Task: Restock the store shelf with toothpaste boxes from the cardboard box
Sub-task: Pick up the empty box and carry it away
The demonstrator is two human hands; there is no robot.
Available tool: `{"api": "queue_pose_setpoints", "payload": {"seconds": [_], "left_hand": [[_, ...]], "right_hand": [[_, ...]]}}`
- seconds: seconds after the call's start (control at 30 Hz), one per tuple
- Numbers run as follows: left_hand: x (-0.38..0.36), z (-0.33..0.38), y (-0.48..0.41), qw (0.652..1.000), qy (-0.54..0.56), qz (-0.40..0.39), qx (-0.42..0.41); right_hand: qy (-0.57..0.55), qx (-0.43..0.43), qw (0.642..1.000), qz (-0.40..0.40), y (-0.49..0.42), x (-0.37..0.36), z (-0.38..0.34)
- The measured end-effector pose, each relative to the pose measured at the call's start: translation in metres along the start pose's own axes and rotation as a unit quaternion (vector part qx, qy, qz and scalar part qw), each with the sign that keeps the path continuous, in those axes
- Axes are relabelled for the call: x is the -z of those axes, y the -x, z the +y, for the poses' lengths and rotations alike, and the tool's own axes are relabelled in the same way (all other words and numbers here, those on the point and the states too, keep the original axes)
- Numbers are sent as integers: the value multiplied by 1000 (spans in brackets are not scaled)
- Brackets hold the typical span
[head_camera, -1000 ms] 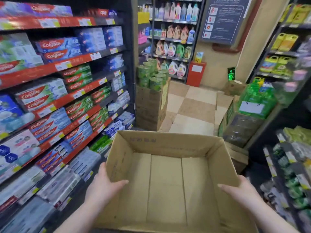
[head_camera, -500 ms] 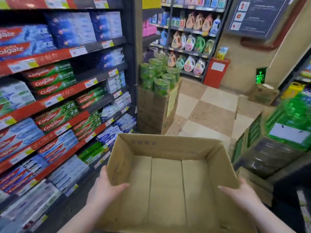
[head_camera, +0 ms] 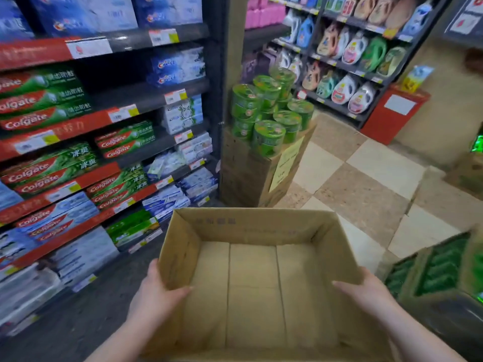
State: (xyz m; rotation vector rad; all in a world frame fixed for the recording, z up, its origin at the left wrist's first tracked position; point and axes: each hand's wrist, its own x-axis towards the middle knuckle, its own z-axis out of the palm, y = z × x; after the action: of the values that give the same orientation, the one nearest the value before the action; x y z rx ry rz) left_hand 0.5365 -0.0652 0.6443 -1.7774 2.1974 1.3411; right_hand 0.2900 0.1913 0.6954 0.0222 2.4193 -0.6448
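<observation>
Cardboard box [head_camera: 256,227], held level just below the camera, has its open mouth facing up and its longer side seemingly running away from the person along the aisle (no stock is visible inside). Left hand [head_camera: 154,296] and right hand [head_camera: 366,291] each clamp a side wall, thumb hooked inside the rim and fingers hidden outside, probably to steady it for carrying. Toothpaste boxes [head_camera: 44,100] fill the store shelf [head_camera: 146,97] just left; green canisters [head_camera: 269,108] stand farther ahead.
</observation>
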Motion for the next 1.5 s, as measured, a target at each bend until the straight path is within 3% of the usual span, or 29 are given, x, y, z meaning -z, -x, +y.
{"api": "queue_pose_setpoints", "payload": {"seconds": [0.37, 0.63, 0.8, 1.1, 1.5], "left_hand": [[-77, 105, -109, 996, 27, -1, 84], [-160, 118, -151, 964, 105, 31, 244], [-235, 97, -178, 931, 141, 59, 332], [-389, 19, -253, 869, 286, 41, 402], [-534, -100, -353, 875, 271, 37, 399]], "right_hand": [[4, 16, 997, -69, -182, 46, -88], [81, 51, 978, -183, -339, 19, -118], [133, 46, 956, -258, -440, -29, -116], [199, 37, 941, -271, -591, -138, -57], [204, 35, 939, -274, -721, -280, 41]]}}
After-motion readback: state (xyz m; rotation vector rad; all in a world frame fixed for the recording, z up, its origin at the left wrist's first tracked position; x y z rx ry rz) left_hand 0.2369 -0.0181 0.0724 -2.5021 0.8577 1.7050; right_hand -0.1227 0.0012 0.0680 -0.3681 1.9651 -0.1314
